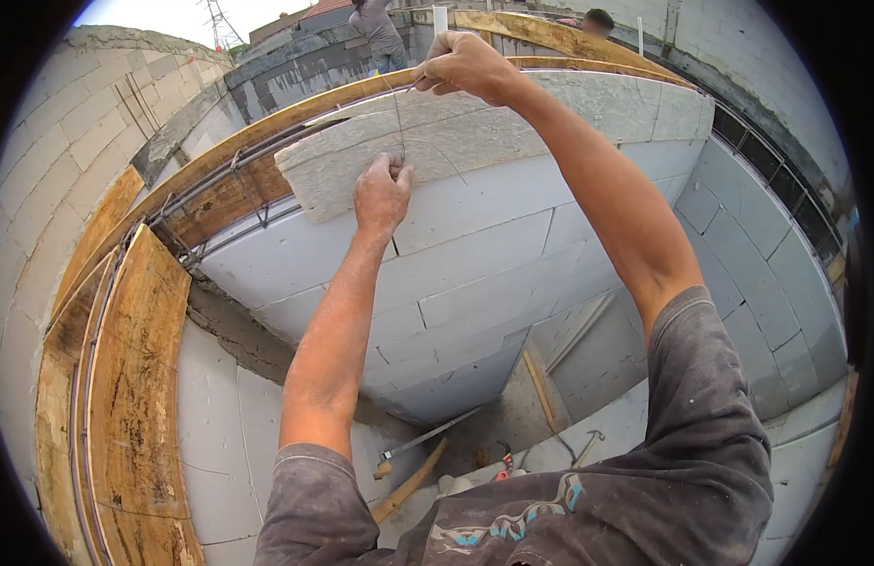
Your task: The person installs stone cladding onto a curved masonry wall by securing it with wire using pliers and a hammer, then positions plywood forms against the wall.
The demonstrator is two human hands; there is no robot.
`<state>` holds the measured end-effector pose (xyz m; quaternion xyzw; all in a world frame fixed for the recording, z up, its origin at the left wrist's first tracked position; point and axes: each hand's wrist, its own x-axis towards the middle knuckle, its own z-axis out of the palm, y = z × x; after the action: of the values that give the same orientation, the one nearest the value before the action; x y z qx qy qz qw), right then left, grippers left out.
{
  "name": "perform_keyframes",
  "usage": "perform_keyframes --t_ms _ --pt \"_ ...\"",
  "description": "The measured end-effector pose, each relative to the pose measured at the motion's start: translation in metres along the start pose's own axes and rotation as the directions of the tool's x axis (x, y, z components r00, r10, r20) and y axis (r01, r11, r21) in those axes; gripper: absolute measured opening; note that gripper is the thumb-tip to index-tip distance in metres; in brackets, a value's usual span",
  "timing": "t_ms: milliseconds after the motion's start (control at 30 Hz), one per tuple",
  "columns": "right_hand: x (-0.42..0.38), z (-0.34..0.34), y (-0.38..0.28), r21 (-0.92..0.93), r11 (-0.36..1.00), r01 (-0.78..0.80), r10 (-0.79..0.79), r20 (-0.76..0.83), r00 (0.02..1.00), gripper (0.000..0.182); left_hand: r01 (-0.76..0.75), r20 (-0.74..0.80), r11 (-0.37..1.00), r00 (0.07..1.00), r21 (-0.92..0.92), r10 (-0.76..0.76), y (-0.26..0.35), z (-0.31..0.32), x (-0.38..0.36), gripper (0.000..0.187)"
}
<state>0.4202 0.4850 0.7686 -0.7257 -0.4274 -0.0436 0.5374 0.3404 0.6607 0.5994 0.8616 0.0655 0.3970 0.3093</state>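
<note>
My left hand (pixel 382 191) is closed in a pinch on a thin wire (pixel 399 123), low against the face of a grey weathered board (pixel 531 113). Above the board's top edge, my right hand (pixel 461 71) pinches the upper part of the same wire, fingers pressed together. Between the two hands the wire runs nearly upright, and a thin curved strand spreads to the right over the board. The board stands along the top of a light block wall (pixel 494 212), with a wooden plank (pixel 352 91) behind it.
Steel bars (pixel 231 162) run in the wooden formwork at left, beside a wide stained plank (pixel 140 396). Far below lie a hammer (pixel 589 448), red-handled pliers (pixel 505 464) and wood pieces. A person (pixel 379 36) stands beyond the wall; another head shows at upper right.
</note>
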Motion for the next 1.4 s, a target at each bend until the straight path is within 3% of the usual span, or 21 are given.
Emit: perform_keyframes --t_ms 100,200,300,333,367,433,533,567,633,733,867,933,967,1000,1067,1100,1167,1200,1333,1400 --pt "-0.016 -0.008 0.012 0.305 0.943 -0.131 0.171 -0.107 0.979 0.018 0.119 -0.060 0.991 0.991 -0.058 -0.122 0.012 0.003 -0.003 0.027" --pt "-0.027 -0.005 0.010 0.401 0.895 -0.194 0.243 -0.075 0.967 0.022 0.190 -0.167 0.970 0.962 -0.153 -0.215 0.013 0.018 -0.006 0.028" --pt "-0.024 0.002 -0.005 0.267 0.954 -0.135 0.140 0.001 0.990 0.024 0.182 -0.279 0.955 0.928 -0.236 -0.246 0.007 0.036 -0.007 0.026" --pt "-0.022 0.008 -0.018 0.038 0.996 -0.087 0.086 0.028 0.996 0.025 0.168 -0.312 0.958 0.920 -0.231 -0.237 0.006 0.040 -0.007 0.025" --pt "-0.022 0.019 -0.023 -0.200 0.976 0.086 -0.079 0.045 0.996 0.025 0.154 -0.343 0.962 0.912 -0.225 -0.226 0.005 0.043 -0.007 0.025" --pt "-0.024 0.046 -0.031 -0.601 0.693 0.398 -0.359 0.191 0.913 0.024 0.137 -0.360 0.970 0.910 -0.203 -0.204 0.005 0.045 -0.008 0.024" --pt "-0.035 0.088 -0.012 -0.812 0.339 0.475 -0.309 0.381 0.871 0.024 0.088 -0.428 0.993 0.897 -0.075 -0.111 -0.003 0.052 -0.008 0.024" --pt "-0.033 0.091 -0.001 -0.832 0.274 0.482 -0.237 0.427 0.872 0.024 0.070 -0.454 0.998 0.888 -0.012 -0.067 -0.009 0.054 -0.008 0.024" --pt "-0.033 0.092 0.010 -0.854 0.143 0.500 -0.082 0.493 0.866 0.023 0.060 -0.379 0.996 0.922 -0.061 -0.079 -0.008 0.046 -0.010 0.023" --pt "-0.027 0.083 0.025 -0.840 0.079 0.537 -0.063 0.533 0.844 0.020 0.074 -0.301 0.992 0.948 -0.101 -0.102 -0.001 0.035 -0.010 0.021" --pt "-0.025 0.076 0.045 -0.808 0.083 0.584 -0.198 0.560 0.804 0.019 -0.010 -0.261 0.999 0.965 -0.032 0.001 -0.002 0.026 -0.011 0.023" --pt "-0.028 0.077 0.054 -0.819 0.052 0.571 -0.273 0.538 0.797 0.019 -0.077 -0.129 0.991 0.987 0.111 0.091 -0.004 0.012 -0.013 0.026" --pt "-0.030 0.075 0.058 -0.838 0.080 0.539 -0.288 0.499 0.818 0.019 -0.120 -0.057 0.977 0.990 0.175 0.132 -0.005 0.005 -0.013 0.028" --pt "-0.032 0.074 0.063 -0.855 0.107 0.507 -0.303 0.458 0.836 0.019 -0.276 -0.070 0.916 0.949 0.291 0.309 -0.005 -0.002 -0.011 0.035" --pt "-0.033 0.074 0.071 -0.884 0.228 0.408 -0.319 0.328 0.889 0.019 -0.525 -0.024 0.680 0.783 0.511 0.622 -0.012 -0.019 -0.007 0.052" --pt "-0.035 0.075 0.078 -0.886 0.321 0.336 -0.306 0.239 0.922 0.019 -0.581 0.051 0.606 0.743 0.543 0.667 -0.014 -0.027 0.000 0.059" --pt "-0.045 0.082 0.088 -0.837 0.525 0.155 -0.208 0.050 0.977 0.020 -0.685 0.207 0.455 0.655 0.569 0.726 -0.025 -0.034 0.016 0.074" --pt "-0.050 0.086 0.088 -0.781 0.623 0.047 -0.128 -0.043 0.991 0.022 -0.694 0.341 0.377 0.663 0.613 0.666 -0.039 -0.037 0.023 0.091" --pt "-0.057 0.112 0.101 -0.473 0.812 -0.341 0.195 -0.331 0.923 0.030 -0.727 0.415 0.274 0.613 0.630 0.673 -0.057 -0.042 0.037 0.094" --pt "-0.060 0.126 0.107 -0.294 0.875 -0.384 0.256 -0.392 0.884 0.030 -0.723 0.406 0.260 0.606 0.640 0.684 -0.058 -0.041 0.038 0.094"
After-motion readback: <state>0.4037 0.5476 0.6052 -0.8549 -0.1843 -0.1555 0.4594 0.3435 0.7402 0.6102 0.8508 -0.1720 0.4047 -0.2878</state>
